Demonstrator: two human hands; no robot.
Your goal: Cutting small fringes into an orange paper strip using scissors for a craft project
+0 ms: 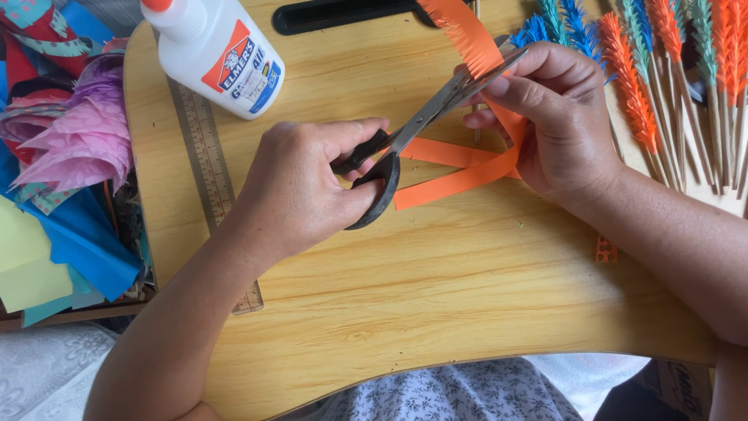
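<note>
**Scissors snipping fringe into an orange paper strip**

The left hand (300,191) is gripping the black handles of the scissors (413,129), fingers threaded through the loops, blades slightly parted around the orange paper strip (467,168). The right hand (557,117) is pinching that strip, fingers clamped on it just beside the blade tips. The strip is trailing across the wooden lap desk (436,288). A white glue bottle (214,51) and a ruler (206,156) are lying to the left; fringed paper sticks (662,78) are resting at the right.
</note>
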